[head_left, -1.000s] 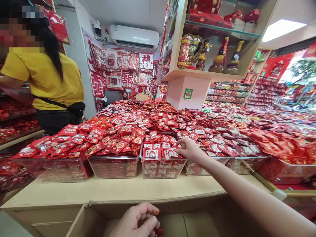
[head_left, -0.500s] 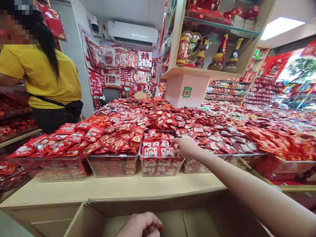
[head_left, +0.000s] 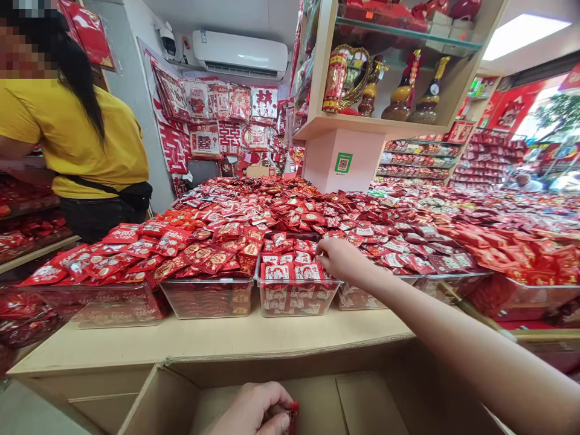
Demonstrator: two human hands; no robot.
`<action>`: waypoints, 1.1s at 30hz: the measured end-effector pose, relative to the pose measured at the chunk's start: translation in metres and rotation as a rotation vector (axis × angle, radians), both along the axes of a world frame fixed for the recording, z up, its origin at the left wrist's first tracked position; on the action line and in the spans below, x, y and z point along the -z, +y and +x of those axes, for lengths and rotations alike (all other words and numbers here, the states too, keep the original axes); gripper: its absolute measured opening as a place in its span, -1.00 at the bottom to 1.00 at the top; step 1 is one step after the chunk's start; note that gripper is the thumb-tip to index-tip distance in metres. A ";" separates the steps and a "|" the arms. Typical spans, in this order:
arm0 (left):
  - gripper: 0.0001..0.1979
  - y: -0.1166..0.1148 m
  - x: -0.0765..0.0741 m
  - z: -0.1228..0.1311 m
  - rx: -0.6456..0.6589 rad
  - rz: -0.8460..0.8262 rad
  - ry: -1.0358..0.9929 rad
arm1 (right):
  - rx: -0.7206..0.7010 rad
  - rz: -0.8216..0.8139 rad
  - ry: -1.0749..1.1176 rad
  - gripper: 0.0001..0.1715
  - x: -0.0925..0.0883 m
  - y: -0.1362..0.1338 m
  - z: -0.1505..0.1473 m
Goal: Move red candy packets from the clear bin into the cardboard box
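Low in the view, my left hand (head_left: 256,406) is over the open cardboard box (head_left: 174,386), its fingers pinching a small red packet (head_left: 293,415) that shows only in part. My right hand (head_left: 342,260) reaches forward to the right side of a clear plastic bin (head_left: 294,309). Red-and-white printed packets (head_left: 275,272) stand in rows inside that bin. The right fingers are curled down against the packets at its edge; what lies between the fingertips is hidden.
The box stands against a pale wooden counter (head_left: 203,344). Neighbouring bins hold heaped red packets (head_left: 212,257). A display cabinet (head_left: 353,128) hangs over a pillar (head_left: 342,181) behind. A person in a yellow shirt (head_left: 99,145) stands at the left, turned away.
More of the red packet now shows between my left fingers, and that hand has moved slightly. My right hand stays at the same bin, a little higher in view. The view has shifted slightly.
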State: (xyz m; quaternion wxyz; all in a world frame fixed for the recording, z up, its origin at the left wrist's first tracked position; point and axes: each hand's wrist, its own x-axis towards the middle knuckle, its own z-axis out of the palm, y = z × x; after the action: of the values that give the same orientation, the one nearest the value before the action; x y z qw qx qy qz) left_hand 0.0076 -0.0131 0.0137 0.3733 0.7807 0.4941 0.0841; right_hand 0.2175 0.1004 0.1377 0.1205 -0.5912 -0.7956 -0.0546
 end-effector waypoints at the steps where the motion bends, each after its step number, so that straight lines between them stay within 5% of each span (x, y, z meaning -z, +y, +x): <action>1: -0.77 0.002 0.000 -0.003 -0.020 0.040 0.028 | -0.045 -0.016 0.040 -0.76 0.000 -0.013 -0.001; 4: -0.73 0.008 0.001 -0.011 -0.042 0.160 0.069 | -0.384 -0.367 0.207 -0.80 0.024 -0.057 -0.010; 7: -0.68 0.014 0.005 -0.016 -0.025 0.194 0.068 | -0.613 -0.765 0.221 -0.78 0.090 -0.095 -0.022; 11: -0.64 0.015 0.010 -0.017 -0.042 0.173 0.086 | -0.474 -0.635 0.130 -0.58 0.195 -0.122 -0.036; 14: -0.64 0.014 0.012 -0.017 -0.040 0.181 0.105 | -0.377 -0.608 0.259 -0.38 0.241 -0.120 -0.038; 18: -0.65 0.014 0.019 -0.017 -0.031 0.186 0.134 | -0.238 -0.651 0.379 -0.54 0.256 -0.110 -0.035; 23: -0.65 0.012 0.029 -0.016 0.000 0.154 0.169 | -0.096 -0.752 0.483 -0.53 0.260 -0.112 -0.035; 27: -0.59 0.007 0.036 -0.015 0.025 0.112 0.214 | 0.024 -0.869 0.587 -0.82 0.263 -0.113 -0.040; 33: -0.61 0.001 0.039 -0.014 0.037 0.095 0.209 | 0.126 -1.010 0.752 -0.89 0.263 -0.117 -0.059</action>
State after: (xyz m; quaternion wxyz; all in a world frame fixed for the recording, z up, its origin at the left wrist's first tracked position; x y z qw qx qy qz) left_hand -0.0065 -0.0120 -0.0257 0.2839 0.8111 0.5111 0.0185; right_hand 0.1581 -0.0168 -0.1256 0.0943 -0.5997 -0.5901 0.5322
